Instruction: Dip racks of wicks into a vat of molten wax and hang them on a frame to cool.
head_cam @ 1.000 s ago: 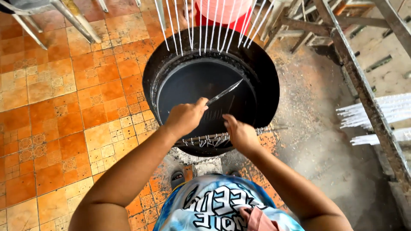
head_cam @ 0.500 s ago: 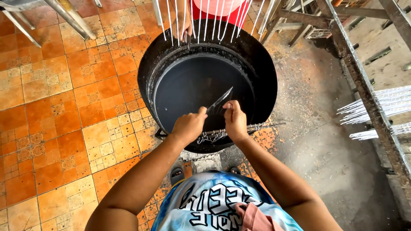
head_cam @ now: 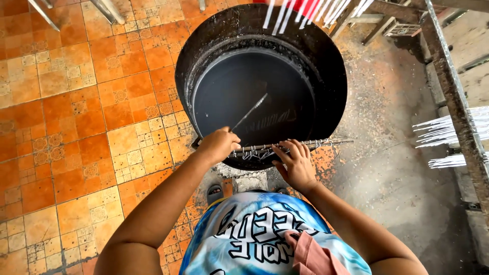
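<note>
Two hands are being worked at the near rim of a big black vat (head_cam: 326,76), which is taken here as the landmark. Left of the vat, an orange tiled floor (head_cam: 76,127) is being shown, with only some metal legs at its far edge.

At the near-left rim, the left hand (head_cam: 219,145) is being held with its grip clenched round the handle of a knife (head_cam: 250,111). The thin blade is being pointed up and away over the dark, still surface inside the vat, and it cannot be told whether the tip is touching that surface. Just below the vat, a sandalled foot (head_cam: 214,193) is being planted on the floor.

Across the near rim, a hooked wire rack (head_cam: 310,144) is being rested, with its right end jutting past the vat's edge. The right hand (head_cam: 295,165) is being laid on it from the near side, grip released, fingers spread over the hooks rather than closed round the bar.

Above the far rim, white hanging rods (head_cam: 305,10) are being dangled, and more white rods (head_cam: 443,132) are being kept on a wooden frame (head_cam: 453,97) well to the right of the vat.

As a judgement, the rack is being steadied while the knife is being readied beside it. For any cut along the hooks, the blade would need to be brought down to the rack and kept clear of the spread fingers.
</note>
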